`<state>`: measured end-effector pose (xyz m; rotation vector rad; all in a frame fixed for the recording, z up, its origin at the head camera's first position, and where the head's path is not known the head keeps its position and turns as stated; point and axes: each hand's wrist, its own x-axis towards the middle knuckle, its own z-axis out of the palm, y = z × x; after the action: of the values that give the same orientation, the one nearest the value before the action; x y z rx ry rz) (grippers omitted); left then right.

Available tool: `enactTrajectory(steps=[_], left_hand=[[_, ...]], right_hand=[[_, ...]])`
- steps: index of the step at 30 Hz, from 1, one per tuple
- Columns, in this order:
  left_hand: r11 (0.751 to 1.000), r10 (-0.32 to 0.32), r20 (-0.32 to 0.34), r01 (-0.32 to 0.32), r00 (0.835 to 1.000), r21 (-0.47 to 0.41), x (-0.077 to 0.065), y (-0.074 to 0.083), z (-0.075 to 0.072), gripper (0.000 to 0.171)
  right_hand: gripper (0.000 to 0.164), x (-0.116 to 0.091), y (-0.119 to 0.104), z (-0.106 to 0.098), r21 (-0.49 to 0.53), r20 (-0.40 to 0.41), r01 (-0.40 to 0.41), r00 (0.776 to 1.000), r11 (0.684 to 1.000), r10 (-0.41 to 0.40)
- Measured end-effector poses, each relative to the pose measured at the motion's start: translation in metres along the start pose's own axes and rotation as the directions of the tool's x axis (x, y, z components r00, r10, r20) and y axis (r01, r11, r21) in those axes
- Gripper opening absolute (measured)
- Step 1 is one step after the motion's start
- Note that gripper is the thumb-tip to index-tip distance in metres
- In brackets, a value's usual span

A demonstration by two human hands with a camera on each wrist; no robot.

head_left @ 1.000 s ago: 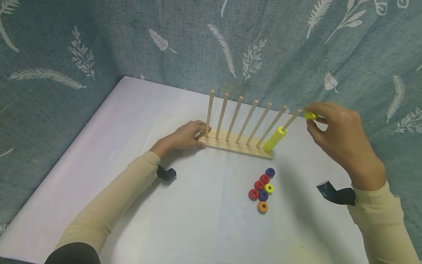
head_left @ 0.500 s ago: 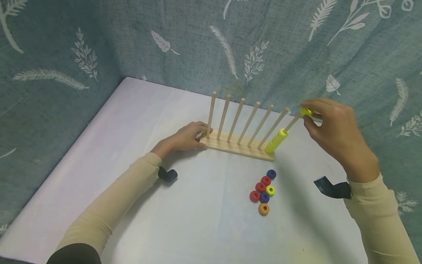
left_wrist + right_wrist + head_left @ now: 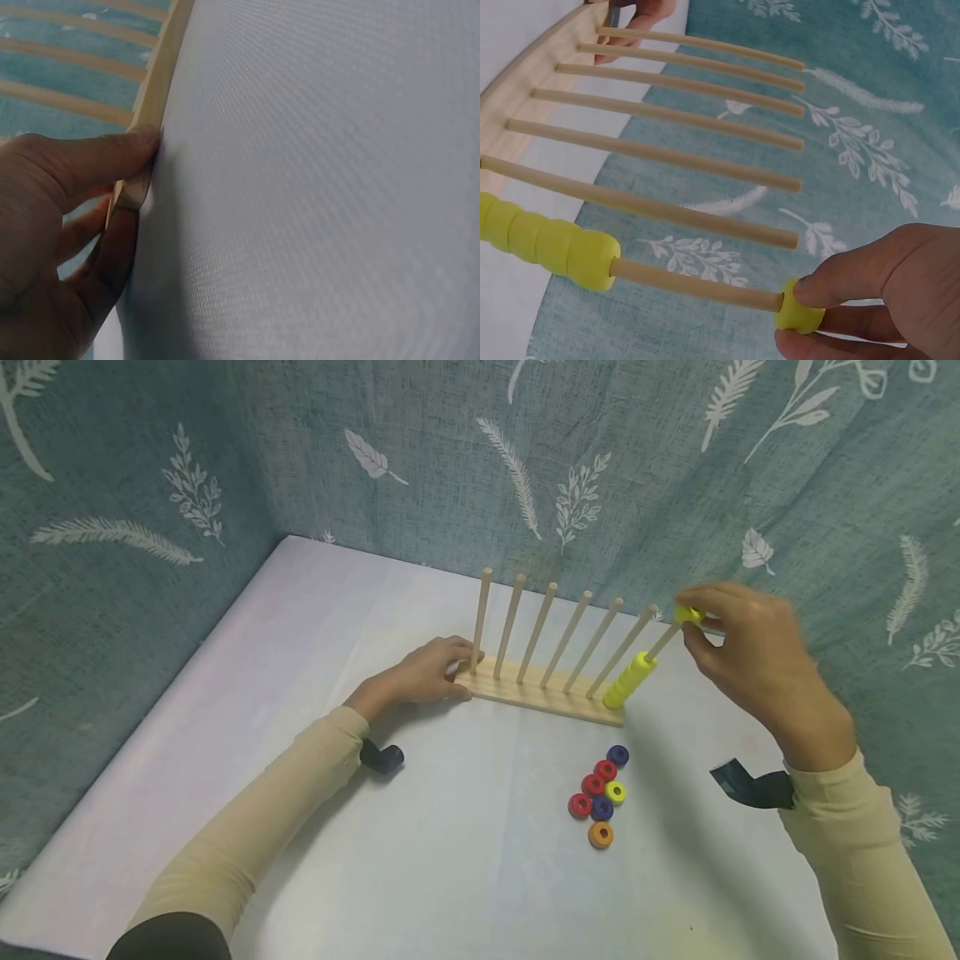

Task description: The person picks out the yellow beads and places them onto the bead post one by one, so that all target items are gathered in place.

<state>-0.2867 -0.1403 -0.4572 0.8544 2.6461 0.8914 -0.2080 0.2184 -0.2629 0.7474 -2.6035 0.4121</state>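
Note:
A wooden peg rack (image 3: 536, 696) with several upright pegs stands on the table. On its rightmost peg sits a stack of yellow beads (image 3: 628, 681), low against the base. My right hand (image 3: 765, 652) pinches one more yellow bead (image 3: 801, 307) between thumb and fingers; in the right wrist view the bead is at the tip of that same peg, which enters its hole. At the rack's left end my left hand (image 3: 427, 670) grips the base, the thumb (image 3: 112, 159) on its front edge and fingers around the end.
Loose beads lie in front of the rack: three red beads (image 3: 592, 785), two dark blue beads (image 3: 602, 808), a yellow bead (image 3: 615, 792) and an orange bead (image 3: 601, 835). A teal leaf-patterned curtain (image 3: 420, 460) hangs behind and left of the white table (image 3: 420, 860).
My right hand has moved left, bringing the yellow bead from beside the rightmost peg onto its tip. My left hand keeps its grip on the base.

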Motion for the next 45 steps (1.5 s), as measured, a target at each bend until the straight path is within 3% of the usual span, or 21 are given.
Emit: enactTrajectory(steps=[15,30,45], left_hand=[[1.0,0.008,0.004,-0.008,1.0,0.002,-0.001,0.003,-0.001,0.062],[1.0,0.017,0.004,-0.017,1.0,-0.001,-0.001,0.005,-0.003,0.061],[1.0,0.008,0.007,-0.008,1.0,-0.001,0.0,0.002,-0.001,0.061]], right_hand=[[0.034,-0.008,0.003,-0.003,0.015,-0.025,0.015,1.0,1.0,-0.014],[0.035,-0.042,-0.001,-0.013,-0.033,-0.097,0.017,0.995,0.999,-0.02],[0.039,-0.076,-0.002,0.012,-0.003,-0.073,-0.036,0.997,0.999,0.035]])
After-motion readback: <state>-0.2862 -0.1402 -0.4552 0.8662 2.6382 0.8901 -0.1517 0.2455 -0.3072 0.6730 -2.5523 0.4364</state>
